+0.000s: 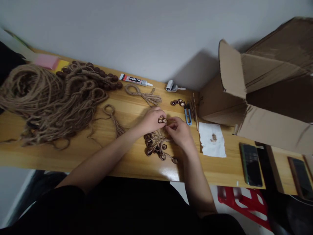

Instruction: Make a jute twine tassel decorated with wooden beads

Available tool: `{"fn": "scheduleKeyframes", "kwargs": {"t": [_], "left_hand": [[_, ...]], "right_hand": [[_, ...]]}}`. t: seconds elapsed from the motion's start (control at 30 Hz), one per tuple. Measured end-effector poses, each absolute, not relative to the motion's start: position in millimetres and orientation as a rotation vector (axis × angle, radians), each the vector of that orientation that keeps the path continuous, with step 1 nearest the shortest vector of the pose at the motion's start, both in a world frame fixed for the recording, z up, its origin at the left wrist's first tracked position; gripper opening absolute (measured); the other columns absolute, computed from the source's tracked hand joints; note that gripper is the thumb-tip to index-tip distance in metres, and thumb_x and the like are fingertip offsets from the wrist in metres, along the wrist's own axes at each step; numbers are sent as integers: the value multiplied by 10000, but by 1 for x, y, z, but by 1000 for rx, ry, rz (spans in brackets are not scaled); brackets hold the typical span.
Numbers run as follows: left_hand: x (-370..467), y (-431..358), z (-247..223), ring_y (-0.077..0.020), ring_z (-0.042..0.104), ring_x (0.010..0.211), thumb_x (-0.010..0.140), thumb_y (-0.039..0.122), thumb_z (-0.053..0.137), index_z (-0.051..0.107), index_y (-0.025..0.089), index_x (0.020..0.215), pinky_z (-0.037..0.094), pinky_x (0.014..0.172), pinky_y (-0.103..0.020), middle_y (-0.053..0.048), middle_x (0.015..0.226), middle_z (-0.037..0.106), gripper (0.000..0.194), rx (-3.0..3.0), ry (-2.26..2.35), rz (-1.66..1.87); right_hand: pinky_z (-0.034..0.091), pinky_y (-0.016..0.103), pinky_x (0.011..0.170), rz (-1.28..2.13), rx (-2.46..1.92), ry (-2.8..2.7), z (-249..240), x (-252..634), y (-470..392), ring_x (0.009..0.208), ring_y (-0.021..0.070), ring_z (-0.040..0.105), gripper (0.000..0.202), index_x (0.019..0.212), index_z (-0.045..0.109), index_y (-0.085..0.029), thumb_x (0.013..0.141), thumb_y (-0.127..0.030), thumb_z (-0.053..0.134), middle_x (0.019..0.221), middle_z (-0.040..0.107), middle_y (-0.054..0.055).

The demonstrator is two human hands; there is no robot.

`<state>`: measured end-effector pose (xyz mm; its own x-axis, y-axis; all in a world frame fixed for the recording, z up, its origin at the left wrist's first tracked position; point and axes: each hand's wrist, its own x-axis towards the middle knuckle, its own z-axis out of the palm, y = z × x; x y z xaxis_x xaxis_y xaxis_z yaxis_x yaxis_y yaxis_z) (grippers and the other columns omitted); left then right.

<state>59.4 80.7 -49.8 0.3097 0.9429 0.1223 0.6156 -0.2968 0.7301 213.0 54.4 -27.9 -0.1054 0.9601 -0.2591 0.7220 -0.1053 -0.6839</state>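
Brown round beads with pale ends (162, 120) show at the fingers of my left hand (152, 121), which is closed on them. Just to the right, my right hand (179, 131) has thumb and forefinger pinched close to these beads; what sits in the pinch is too small to make out. Below both hands lies a bundle of jute cords (157, 140) fanned out, with dark brown beads (156, 150) at the cord ends. A looped jute hank (114, 120) lies left of my left forearm, and another looped hank (143, 94) lies beyond my hands.
A big jute coil (31, 88) and knotted cords fill the left. Along the wall lie a glue tube (135, 80) and a rolled-up tube (172, 86). Blue snips (187, 114), loose beads (177, 102), a stained tissue (212, 140), an open cardboard box (220, 94) and a phone (250, 164) are right.
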Motion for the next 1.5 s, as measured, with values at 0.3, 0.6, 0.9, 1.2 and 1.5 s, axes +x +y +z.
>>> {"fn": "scheduleKeyframes", "kwargs": {"t": [0.3,0.6,0.9,1.2,1.5], "left_hand": [[59,81,-53,-180,589,871,686,90,669,661,178,811,478,814,-304,-12,843,611,153,2025,1363,756],[59,82,-52,-178,589,854,676,83,654,658,185,787,473,805,-310,-8,820,635,151,2037,1349,761],[57,82,-51,-156,610,767,679,66,643,654,173,826,487,749,-286,-3,791,675,182,1957,1298,815],[55,84,-52,-191,602,831,695,108,642,685,197,824,471,821,-346,-18,813,686,162,2120,1252,761],[53,85,-49,-204,583,841,714,138,636,718,212,896,441,852,-359,-27,852,710,212,2196,1210,632]], "right_hand": [[456,249,654,1082,-1845,-1780,-29,208,56,691,143,645,338,1060,586,-165,725,-182,629,731,706,4],[452,245,639,1039,-1820,-1760,-31,210,56,690,147,643,358,1052,579,-163,695,-165,607,732,712,1],[422,249,612,956,-1982,-1826,-25,214,56,687,157,625,160,824,630,-174,670,-173,586,753,696,12],[398,256,611,787,-2049,-1939,-19,210,55,711,172,638,170,805,690,-195,713,-169,549,753,714,20],[403,266,633,777,-2054,-1982,-19,211,55,739,187,646,165,803,715,-197,745,-205,561,792,731,37]]}}
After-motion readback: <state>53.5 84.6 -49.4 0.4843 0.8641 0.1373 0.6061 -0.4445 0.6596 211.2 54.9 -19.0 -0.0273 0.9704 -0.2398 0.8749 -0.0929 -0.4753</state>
